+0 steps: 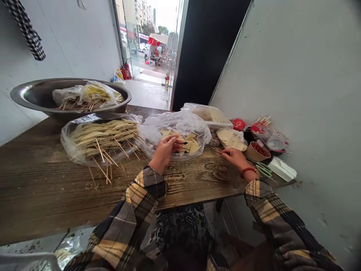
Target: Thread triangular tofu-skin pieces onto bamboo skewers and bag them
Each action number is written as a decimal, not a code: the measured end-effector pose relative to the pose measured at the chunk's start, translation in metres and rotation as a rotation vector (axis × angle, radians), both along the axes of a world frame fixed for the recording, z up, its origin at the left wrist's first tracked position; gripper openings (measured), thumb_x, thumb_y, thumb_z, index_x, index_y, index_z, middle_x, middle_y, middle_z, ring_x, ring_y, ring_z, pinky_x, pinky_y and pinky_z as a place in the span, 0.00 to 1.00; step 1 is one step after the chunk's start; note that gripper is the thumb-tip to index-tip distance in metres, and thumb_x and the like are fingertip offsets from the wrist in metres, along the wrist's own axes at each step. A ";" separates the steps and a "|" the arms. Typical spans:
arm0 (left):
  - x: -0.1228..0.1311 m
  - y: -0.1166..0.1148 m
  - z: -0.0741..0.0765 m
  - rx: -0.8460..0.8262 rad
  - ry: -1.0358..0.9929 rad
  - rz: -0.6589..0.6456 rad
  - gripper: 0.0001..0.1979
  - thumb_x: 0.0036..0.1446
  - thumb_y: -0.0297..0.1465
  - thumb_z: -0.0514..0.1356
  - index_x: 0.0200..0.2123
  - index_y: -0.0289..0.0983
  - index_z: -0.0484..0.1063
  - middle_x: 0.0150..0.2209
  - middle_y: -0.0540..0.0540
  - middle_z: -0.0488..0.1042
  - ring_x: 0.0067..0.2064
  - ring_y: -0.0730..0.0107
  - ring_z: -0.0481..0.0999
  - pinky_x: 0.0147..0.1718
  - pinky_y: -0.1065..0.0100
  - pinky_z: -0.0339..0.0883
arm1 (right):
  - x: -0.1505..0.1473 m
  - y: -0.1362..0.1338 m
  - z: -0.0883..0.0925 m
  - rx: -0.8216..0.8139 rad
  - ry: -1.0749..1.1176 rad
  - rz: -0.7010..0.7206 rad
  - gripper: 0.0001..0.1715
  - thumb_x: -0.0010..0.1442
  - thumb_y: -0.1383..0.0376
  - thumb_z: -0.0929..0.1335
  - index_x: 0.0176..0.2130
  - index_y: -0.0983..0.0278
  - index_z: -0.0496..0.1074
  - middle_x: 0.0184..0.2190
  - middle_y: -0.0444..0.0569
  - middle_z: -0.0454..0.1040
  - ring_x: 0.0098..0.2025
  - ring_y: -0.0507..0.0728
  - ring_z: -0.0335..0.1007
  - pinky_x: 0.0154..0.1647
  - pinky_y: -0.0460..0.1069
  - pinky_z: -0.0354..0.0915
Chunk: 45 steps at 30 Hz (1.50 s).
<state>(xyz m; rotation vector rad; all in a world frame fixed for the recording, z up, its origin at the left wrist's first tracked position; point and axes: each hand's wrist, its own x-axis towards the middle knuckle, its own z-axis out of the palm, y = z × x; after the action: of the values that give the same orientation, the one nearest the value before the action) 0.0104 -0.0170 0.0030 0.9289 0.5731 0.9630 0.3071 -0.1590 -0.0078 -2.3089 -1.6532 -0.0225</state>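
Note:
My left hand (166, 150) is over a clear plastic bag (158, 122) of flat, pale yellow pieces that look like tofu skin (193, 146). Its fingers point right, loosely bent and slightly apart, and no piece shows clearly in them. My right hand (236, 158) rests low over a bundle of thin wooden skewers (216, 151), thumb and forefinger closed on their ends; the palm hides part of the bundle. Left of both hands, skewered pale pieces (104, 133) lie piled on another clear bag (67, 145), stick ends toward me.
A wide metal basin (25, 96) with bagged skewers stands at the back left. Along the right wall are a plastic container (210, 114), a bowl of red bits (258, 149), green-handled scissors (264, 170) and a white packet (282, 169). The wooden table (194, 188) ends close to me.

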 end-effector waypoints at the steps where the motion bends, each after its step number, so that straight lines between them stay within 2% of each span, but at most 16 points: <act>1: 0.000 0.000 0.000 0.002 0.006 -0.002 0.11 0.53 0.31 0.61 0.39 0.33 0.70 0.30 0.44 0.78 0.27 0.74 0.76 0.28 0.72 0.69 | 0.003 -0.001 -0.005 -0.010 -0.015 -0.005 0.12 0.57 0.62 0.66 0.37 0.63 0.79 0.36 0.51 0.79 0.36 0.57 0.73 0.36 0.48 0.62; 6: -0.001 0.001 -0.001 -0.008 0.035 -0.008 0.10 0.54 0.29 0.60 0.40 0.33 0.71 0.31 0.45 0.77 0.28 0.74 0.76 0.29 0.72 0.69 | 0.014 -0.002 -0.022 -0.042 -0.073 -0.010 0.09 0.57 0.62 0.67 0.36 0.64 0.76 0.34 0.51 0.76 0.33 0.55 0.69 0.34 0.47 0.60; 10: -0.001 0.002 -0.002 -0.011 0.041 -0.005 0.10 0.54 0.30 0.60 0.40 0.33 0.71 0.31 0.45 0.77 0.28 0.74 0.76 0.29 0.72 0.69 | 0.016 -0.002 -0.025 -0.037 -0.128 0.044 0.10 0.62 0.65 0.64 0.36 0.64 0.75 0.36 0.52 0.75 0.37 0.56 0.69 0.38 0.48 0.59; 18: -0.002 -0.001 -0.002 -0.010 0.042 0.015 0.11 0.55 0.31 0.60 0.41 0.32 0.70 0.31 0.44 0.78 0.28 0.74 0.76 0.30 0.72 0.70 | 0.004 -0.006 -0.024 0.022 -0.251 0.147 0.15 0.64 0.65 0.61 0.35 0.65 0.76 0.34 0.55 0.74 0.39 0.60 0.68 0.41 0.51 0.59; 23: -0.001 0.001 -0.003 -0.024 0.032 0.084 0.10 0.53 0.30 0.60 0.39 0.32 0.70 0.29 0.46 0.77 0.26 0.75 0.75 0.28 0.73 0.68 | -0.001 -0.001 -0.021 0.200 -0.291 0.194 0.14 0.64 0.64 0.62 0.36 0.64 0.76 0.35 0.53 0.75 0.40 0.59 0.69 0.42 0.51 0.60; 28: -0.001 0.006 -0.007 0.004 0.041 0.210 0.09 0.52 0.29 0.58 0.38 0.33 0.70 0.27 0.49 0.75 0.25 0.76 0.74 0.27 0.73 0.67 | -0.024 0.016 -0.004 0.400 -0.290 0.218 0.13 0.65 0.62 0.62 0.39 0.64 0.73 0.37 0.53 0.75 0.40 0.59 0.69 0.41 0.51 0.61; 33: -0.001 0.007 -0.007 0.022 0.074 0.240 0.09 0.52 0.29 0.57 0.37 0.33 0.69 0.28 0.49 0.74 0.25 0.76 0.73 0.27 0.72 0.67 | -0.044 0.035 0.001 0.340 -0.351 0.266 0.13 0.66 0.63 0.62 0.38 0.64 0.74 0.35 0.52 0.75 0.39 0.58 0.68 0.39 0.51 0.59; 38: 0.001 0.007 -0.009 0.051 0.121 0.256 0.09 0.52 0.30 0.57 0.37 0.33 0.70 0.28 0.49 0.73 0.25 0.76 0.73 0.27 0.72 0.66 | -0.034 0.038 -0.012 0.337 -0.331 0.251 0.14 0.65 0.63 0.62 0.36 0.64 0.76 0.34 0.52 0.75 0.37 0.58 0.68 0.37 0.50 0.58; 41: 0.003 0.008 -0.011 0.129 0.219 0.261 0.09 0.52 0.30 0.57 0.36 0.33 0.71 0.28 0.48 0.74 0.26 0.76 0.72 0.28 0.72 0.65 | -0.033 0.039 -0.013 0.409 -0.286 0.244 0.13 0.65 0.62 0.62 0.37 0.64 0.75 0.35 0.52 0.75 0.38 0.58 0.69 0.38 0.51 0.59; 45: 0.003 0.011 -0.016 0.425 0.568 0.286 0.09 0.54 0.31 0.56 0.37 0.34 0.74 0.30 0.45 0.76 0.31 0.70 0.73 0.32 0.69 0.64 | -0.057 0.054 -0.003 0.537 -0.210 0.239 0.14 0.66 0.61 0.61 0.40 0.64 0.73 0.37 0.53 0.75 0.40 0.59 0.69 0.40 0.51 0.61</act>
<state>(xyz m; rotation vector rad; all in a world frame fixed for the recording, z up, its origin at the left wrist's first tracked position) 0.0129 -0.0060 -0.0134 1.5532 1.0234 1.1006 0.2504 -0.1046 -0.0108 -1.7464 -1.7433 -0.5983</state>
